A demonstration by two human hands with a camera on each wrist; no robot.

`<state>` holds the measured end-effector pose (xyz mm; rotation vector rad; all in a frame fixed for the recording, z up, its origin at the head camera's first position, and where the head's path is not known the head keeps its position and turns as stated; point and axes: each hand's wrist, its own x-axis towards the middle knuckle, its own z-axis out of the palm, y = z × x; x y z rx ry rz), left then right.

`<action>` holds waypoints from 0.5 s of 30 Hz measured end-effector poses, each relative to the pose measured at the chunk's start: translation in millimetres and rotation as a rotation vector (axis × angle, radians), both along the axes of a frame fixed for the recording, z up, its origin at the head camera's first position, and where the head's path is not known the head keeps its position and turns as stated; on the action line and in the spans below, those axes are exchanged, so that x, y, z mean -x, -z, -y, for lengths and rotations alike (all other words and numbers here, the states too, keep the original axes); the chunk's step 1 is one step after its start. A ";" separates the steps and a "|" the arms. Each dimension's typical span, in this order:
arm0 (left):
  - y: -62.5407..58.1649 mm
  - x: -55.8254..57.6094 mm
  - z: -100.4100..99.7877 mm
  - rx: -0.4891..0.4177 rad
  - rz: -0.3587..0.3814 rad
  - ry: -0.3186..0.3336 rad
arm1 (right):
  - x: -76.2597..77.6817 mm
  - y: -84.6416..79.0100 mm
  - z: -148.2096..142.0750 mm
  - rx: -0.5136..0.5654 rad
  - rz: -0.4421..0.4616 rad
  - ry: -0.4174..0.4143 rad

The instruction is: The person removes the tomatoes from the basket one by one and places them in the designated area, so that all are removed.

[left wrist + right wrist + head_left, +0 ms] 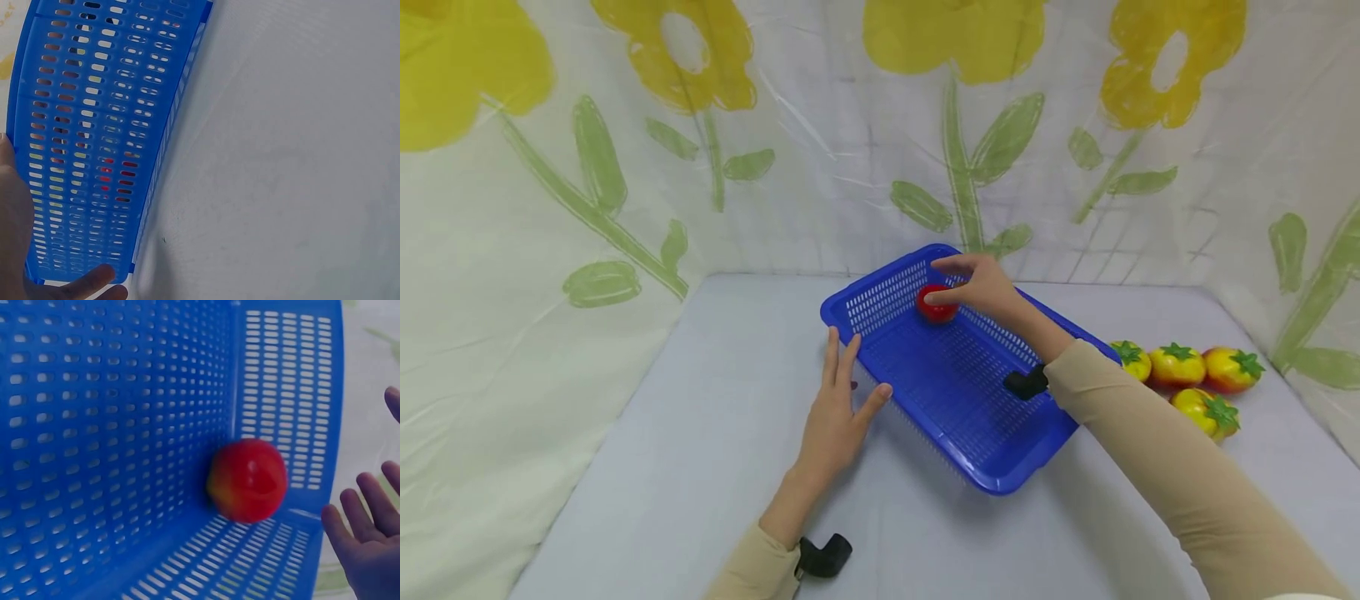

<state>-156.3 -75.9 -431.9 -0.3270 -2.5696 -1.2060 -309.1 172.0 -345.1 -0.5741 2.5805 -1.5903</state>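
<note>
A blue slotted plastic basket (955,375) stands tilted at the middle of the table. In its far corner lies a glossy red round fruit (937,310) with a yellowish patch (219,490). My right hand (981,287) is over that corner, fingers spread; the right wrist view shows a gap between its fingers (369,512) and the fruit. At the basket's near left side, my left hand (835,425) has its fingers extended and its thumb at the rim. The left wrist view has its fingertips (103,275) along the basket's slotted wall (94,125).
Several yellow-red fruits (1177,365) with green leafy tops sit on the table right of the basket, partly behind the right sleeve (1157,450). A white sheet with painted yellow flowers (955,33) hangs behind the pale table (700,417).
</note>
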 end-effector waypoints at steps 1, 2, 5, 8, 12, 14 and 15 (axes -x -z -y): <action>0.2 0.0 0.0 0.000 -0.001 0.000 | 1.7 2.0 1.2 -0.006 0.005 -0.003; 0.2 0.0 0.0 0.000 -0.002 0.000 | 3.0 3.9 2.2 -0.010 0.013 -0.004; 0.3 -0.2 -0.2 0.001 -0.008 0.002 | 6.3 10.1 3.9 -0.023 0.016 0.002; 0.8 -0.3 -0.6 0.001 -0.015 0.004 | 8.9 15.6 4.7 -0.021 0.045 0.018; 0.7 -0.6 -0.5 0.000 -0.017 0.003 | 11.2 19.8 6.4 -0.003 0.090 0.043; 0.4 -0.4 -0.1 0.003 -0.024 0.001 | 11.7 20.5 7.9 -0.009 0.101 0.050; 0.1 -0.2 0.1 0.004 -0.022 -0.001 | 12.4 21.1 8.7 -0.015 0.102 0.051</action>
